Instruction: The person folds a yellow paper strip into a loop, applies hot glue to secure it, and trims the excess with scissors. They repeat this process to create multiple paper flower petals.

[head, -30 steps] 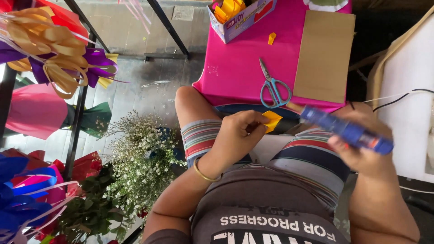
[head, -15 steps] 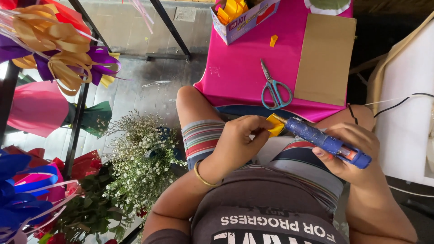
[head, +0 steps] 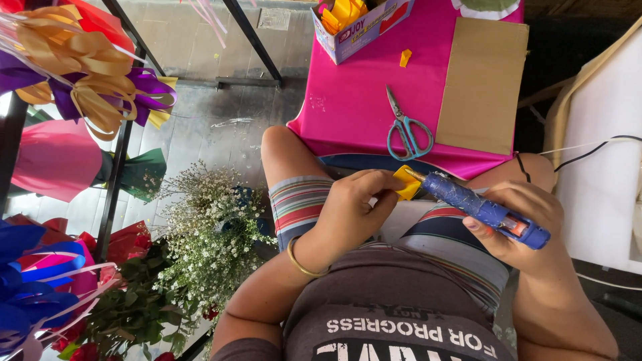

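Note:
My left hand (head: 353, 210) pinches a small yellow paper piece (head: 407, 182) above my lap. My right hand (head: 528, 220) grips a blue glue gun (head: 483, 208), and its metal nozzle touches the top edge of the yellow piece. A pink sheet (head: 364, 100) covers the table in front of my knees. On it lie teal-handled scissors (head: 406, 127), a brown cardboard sheet (head: 483, 83) and a small yellow scrap (head: 404, 57). A cardboard box (head: 364, 30) with yellow pieces in it stands at the far edge.
White baby's-breath flowers (head: 207, 230) and red roses with leaves (head: 127, 314) stand at my left. Ribbon bows in gold and purple (head: 80, 73) and blue (head: 27, 274) hang on a black rack (head: 117, 174). A black cable (head: 588, 150) runs off to the right.
My right hand has swung the glue gun leftward until its nozzle meets the yellow piece. My left hand has kept the piece in about the same place.

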